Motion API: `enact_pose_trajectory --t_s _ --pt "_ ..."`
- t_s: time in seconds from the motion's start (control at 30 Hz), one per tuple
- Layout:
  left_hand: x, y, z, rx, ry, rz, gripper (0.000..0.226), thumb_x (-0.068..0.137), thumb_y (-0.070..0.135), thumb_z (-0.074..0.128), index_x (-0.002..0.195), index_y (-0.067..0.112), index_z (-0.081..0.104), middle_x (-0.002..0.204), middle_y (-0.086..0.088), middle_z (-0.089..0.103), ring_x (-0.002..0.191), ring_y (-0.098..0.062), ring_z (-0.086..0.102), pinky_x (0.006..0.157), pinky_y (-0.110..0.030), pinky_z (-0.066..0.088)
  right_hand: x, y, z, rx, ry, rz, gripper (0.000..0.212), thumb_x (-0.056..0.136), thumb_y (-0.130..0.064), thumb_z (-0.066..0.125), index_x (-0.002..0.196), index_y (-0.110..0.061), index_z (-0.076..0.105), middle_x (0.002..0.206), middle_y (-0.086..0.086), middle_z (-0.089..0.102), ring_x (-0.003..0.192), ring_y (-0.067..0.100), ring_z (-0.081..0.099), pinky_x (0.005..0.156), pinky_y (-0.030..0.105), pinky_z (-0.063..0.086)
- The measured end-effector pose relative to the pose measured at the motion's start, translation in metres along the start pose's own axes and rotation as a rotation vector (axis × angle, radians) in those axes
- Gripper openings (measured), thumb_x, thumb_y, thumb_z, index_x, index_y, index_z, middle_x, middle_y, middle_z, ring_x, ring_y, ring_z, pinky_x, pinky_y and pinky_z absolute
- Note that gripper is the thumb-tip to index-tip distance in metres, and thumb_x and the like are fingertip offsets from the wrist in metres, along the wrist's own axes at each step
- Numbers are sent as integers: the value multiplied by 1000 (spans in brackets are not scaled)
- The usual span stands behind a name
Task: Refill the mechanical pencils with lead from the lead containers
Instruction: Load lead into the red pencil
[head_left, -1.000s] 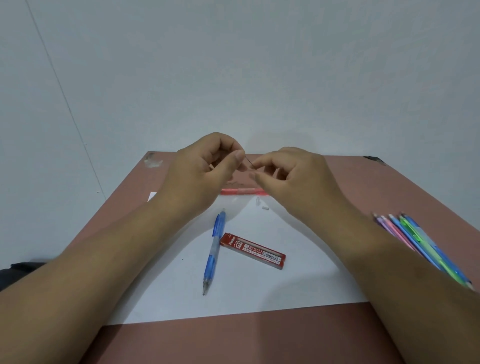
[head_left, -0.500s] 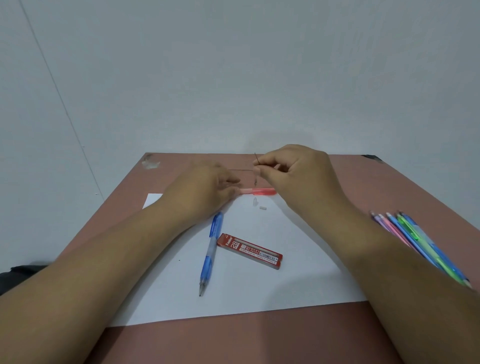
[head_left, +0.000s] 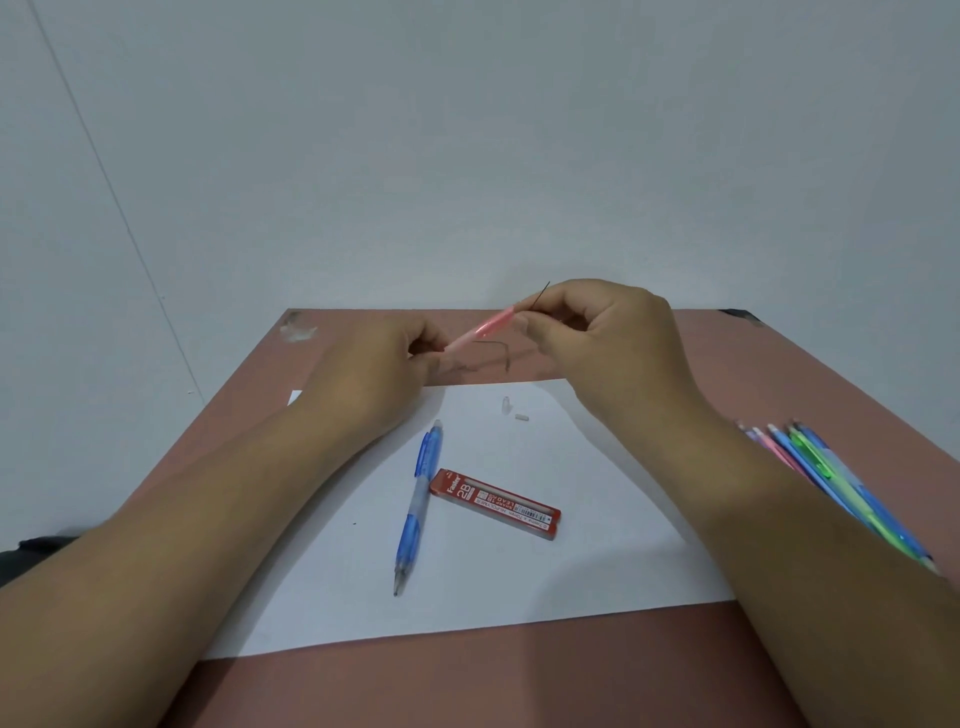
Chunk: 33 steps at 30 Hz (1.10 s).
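Near the table's (head_left: 779, 675) far edge, the left hand (head_left: 374, 374) gripped the pink pencil (head_left: 483, 330) while the right hand (head_left: 597, 338) pinched 1 lead (head_left: 540, 292) at its open end (not yet inserted); the blue pencil (head_left: 415, 509) and others (head_left: 831, 483) waited.

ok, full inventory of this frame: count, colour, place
pink pencil: 1, pink, held up between both hands
lead: 1, dark, at the pencil's top end
blue pencil: 1, blue, lying on the paper
lead container: 1, red, on the paper beside the blue pencil
small caps: 2, whitish, far part of the paper
paper: 1, white, on the table
pencil bunch: several, pink, blue, green, right table edge
table: 1, brown
left hand: holds the pink pencil
right hand: pinches the lead
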<state>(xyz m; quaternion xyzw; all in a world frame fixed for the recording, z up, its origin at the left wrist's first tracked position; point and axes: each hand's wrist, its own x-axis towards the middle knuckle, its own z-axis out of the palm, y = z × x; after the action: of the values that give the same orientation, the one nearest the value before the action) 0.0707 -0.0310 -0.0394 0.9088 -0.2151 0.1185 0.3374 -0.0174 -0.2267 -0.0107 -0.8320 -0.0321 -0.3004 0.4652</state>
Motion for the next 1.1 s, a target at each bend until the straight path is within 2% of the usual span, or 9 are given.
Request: enact_pose_trajectory --t_s 0.13,0.27,0.43,0.53,0.63,0.73,0.9,1.1 --pt "-2 3 -3 -77 44 -12 5 93 26 69 95 30 66 87 17 67 81 -3 59 73 -26 49 -1 -2 0 78 -15 -25 7 87 -19 79 86 -26 80 75 -12 73 70 3 64 64 13 48" --pt "-3 5 -4 -81 84 31 13 92 18 69 94 28 62 87 15 66 83 -6 61 69 -26 48 -2 -5 2 209 31 -80 14 86 -13 80 85 -27 78 83 -14 75 80 4 69 77 26 56" --pt "-5 8 -5 -118 107 83 16 90 19 72 87 31 62 84 21 66 84 -1 62 72 -24 50 -5 -9 3 415 36 -108 12 85 -5 79 87 -17 77 93 -2 79 88 17 74 86 37 60" --pt "-7 10 -5 -142 111 114 13 89 18 73 90 29 64 85 19 67 86 -7 65 78 -32 54 -8 -10 6 484 -33 -91 12 86 -1 76 86 -12 77 91 7 79 88 27 76 86 48 61" --pt "-8 11 -5 -154 104 122 13 89 19 73 91 29 64 85 19 67 87 -8 65 79 -35 55 -11 -12 7 514 -72 -99 11 85 0 75 86 -10 76 90 11 78 88 31 76 86 52 61" --pt "-9 12 -5 -154 109 126 12 89 21 74 91 29 65 85 18 67 87 -7 64 79 -35 56 -12 -12 6 499 -83 -128 9 86 0 75 88 -9 76 90 10 79 88 29 76 86 49 61" --pt "-9 11 -5 -173 111 127 13 88 21 75 89 30 65 84 18 68 87 -8 65 81 -37 56 -13 -13 5 431 -99 -169 8 87 0 75 93 -4 78 88 4 79 85 20 76 82 35 62" --pt "-9 11 -5 -184 119 123 11 88 22 75 90 29 67 84 17 69 86 -7 65 79 -34 56 -12 -13 6 410 -95 -188 9 86 0 75 93 -5 78 87 2 79 84 17 75 81 31 61"
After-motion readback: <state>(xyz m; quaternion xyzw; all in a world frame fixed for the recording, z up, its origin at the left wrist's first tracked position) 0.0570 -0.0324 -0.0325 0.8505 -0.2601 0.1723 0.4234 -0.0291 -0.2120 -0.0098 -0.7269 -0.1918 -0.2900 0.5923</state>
